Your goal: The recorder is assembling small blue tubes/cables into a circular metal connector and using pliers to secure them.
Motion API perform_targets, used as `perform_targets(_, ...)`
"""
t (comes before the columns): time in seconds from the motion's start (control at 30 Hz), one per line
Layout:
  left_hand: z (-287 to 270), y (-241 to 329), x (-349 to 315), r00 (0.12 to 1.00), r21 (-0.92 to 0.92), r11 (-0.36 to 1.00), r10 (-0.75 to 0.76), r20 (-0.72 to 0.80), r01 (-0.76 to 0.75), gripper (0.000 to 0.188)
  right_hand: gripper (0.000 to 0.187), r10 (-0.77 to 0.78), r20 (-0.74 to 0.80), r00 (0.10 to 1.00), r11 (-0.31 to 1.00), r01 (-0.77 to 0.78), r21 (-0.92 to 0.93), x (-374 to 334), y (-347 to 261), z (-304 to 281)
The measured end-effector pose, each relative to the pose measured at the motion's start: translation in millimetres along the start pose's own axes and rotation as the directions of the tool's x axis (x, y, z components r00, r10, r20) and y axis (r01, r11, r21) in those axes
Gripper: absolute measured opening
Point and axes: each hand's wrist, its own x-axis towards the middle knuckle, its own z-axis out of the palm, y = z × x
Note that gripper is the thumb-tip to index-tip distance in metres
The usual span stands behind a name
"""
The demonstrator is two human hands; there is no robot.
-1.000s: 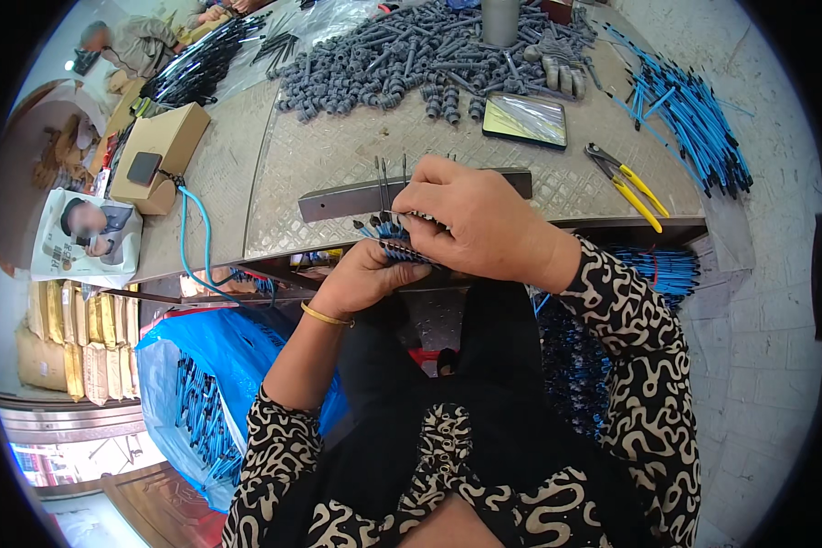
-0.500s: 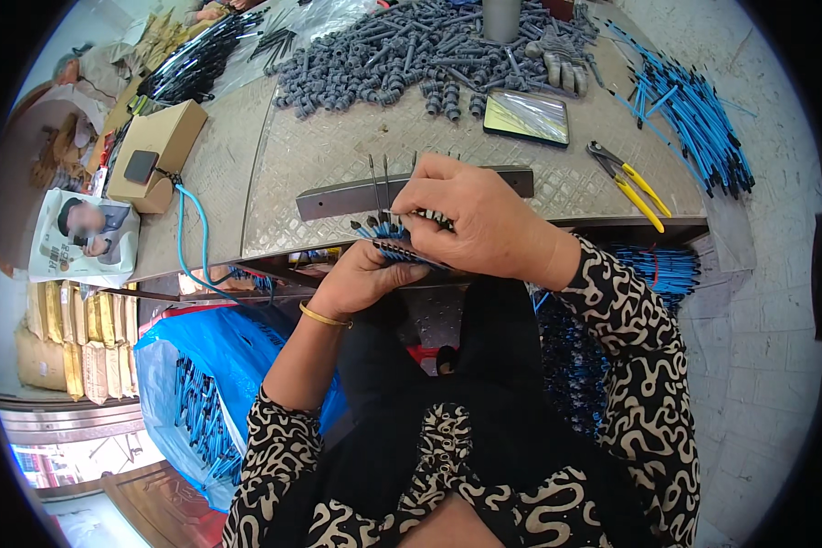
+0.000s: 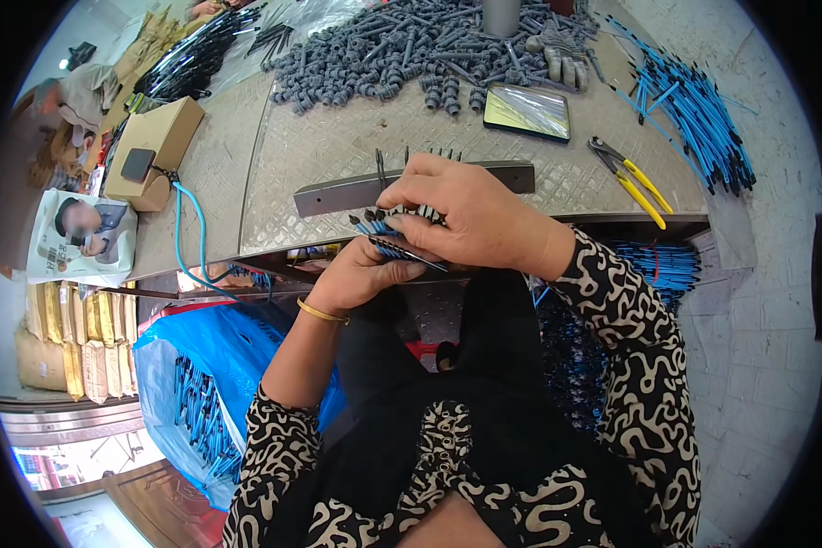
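In front of the table's near edge, my left hand (image 3: 361, 274) is closed around a bunch of thin blue tubes (image 3: 368, 226) with black tips pointing up and away. My right hand (image 3: 470, 215) is bent over the same bunch. Its thumb and forefinger are pinched at one dark tip, and several small grey-black pieces (image 3: 429, 215) show under its curled fingers. A few thin dark rods (image 3: 380, 166) stand up just beyond the fingertips. Behind the hands lies a long dark metal bar (image 3: 324, 199), partly covered by my right hand.
A heap of grey ribbed plastic fittings (image 3: 365, 64) spreads over the table's far side. To the right are a flat yellow-topped box (image 3: 526, 113), yellow-handled pliers (image 3: 632, 183) and blue tubes (image 3: 694, 119). A cardboard box (image 3: 169, 137) stands left; a blue bag (image 3: 247, 338) of tubes sits below.
My right hand has shifted slightly left and lower over the tubes, its fingers closer to the dark tips. My left hand still holds the bunch in nearly the same place.
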Motion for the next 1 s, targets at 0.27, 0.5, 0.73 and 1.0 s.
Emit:
perform_targets(0.27, 3, 1, -2, 1.0, -0.092, 0.996, 0.011, -0.006, -0.012, 0.021, 0.018, -0.047, -0.006, 0.999, 0.996, 0.047, 0.074, 2, 3, 3)
perform_targets(0.5, -3, -4, -1, 1.0, -0.041, 0.999, -0.012, 0.012, 0.013, 0.022, 0.017, -0.029, -0.029, 0.999, 0.999, 0.029, 0.018, 1, 1, 6)
perform_targets(0.73, -4, -7, 0, 1.0, -0.007, 1.0, -0.025, 0.005, 0.025, 0.02, 0.017, -0.026, -0.012, 1.0, 0.999, 0.025, -0.023, 3, 0, 5)
perform_targets(1.0, -1, -4, -3, 0.999, 0.068, 0.998, -0.016, -0.038, 0.019, 0.016, 0.016, 0.025, 0.017, 1.0, 0.983, -0.021, -0.183, 4, -9, 5)
